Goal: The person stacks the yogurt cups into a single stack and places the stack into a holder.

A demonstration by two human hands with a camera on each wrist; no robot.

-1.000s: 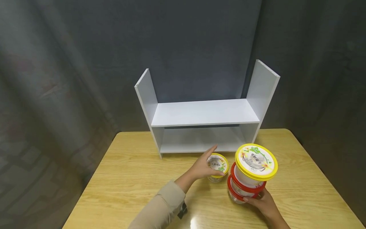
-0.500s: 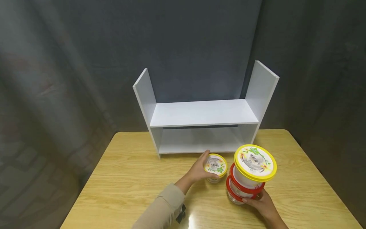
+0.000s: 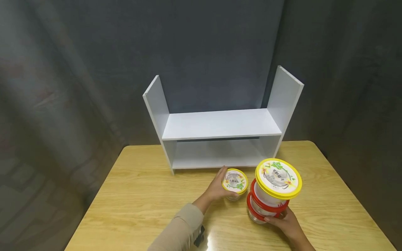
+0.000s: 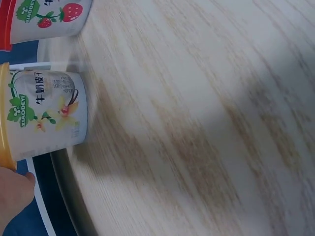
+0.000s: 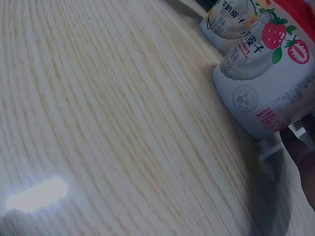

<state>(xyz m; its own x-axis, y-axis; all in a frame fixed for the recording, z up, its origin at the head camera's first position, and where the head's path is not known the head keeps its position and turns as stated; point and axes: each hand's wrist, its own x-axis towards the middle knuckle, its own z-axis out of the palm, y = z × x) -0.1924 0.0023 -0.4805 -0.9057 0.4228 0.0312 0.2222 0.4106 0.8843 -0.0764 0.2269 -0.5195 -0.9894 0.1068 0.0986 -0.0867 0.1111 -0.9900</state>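
My left hand holds the lone yellow-lidded tub with the thumb on its near side and the fingers reaching round the far side; the left wrist view shows the thumb against the rim of the lid, a firm edge that probably bears pressure better than the tapering wall. That tub stands upright on the desk, just in front of the white shelf unit, so the wood seems to carry its weight and my hold mainly steadies it. Beside it, my right hand grips the stack low down, thumb laid on the bottom red-lidded tub, the rest of the fingers mostly hidden. Above that sit the middle red-lidded tub and the top yellow-lidded tub, each resting on the lid below. Holding the base makes sense to me, since whatever moves the bottom tub moves the other two; the price, I judge, is that nothing braces the top one against sliding.
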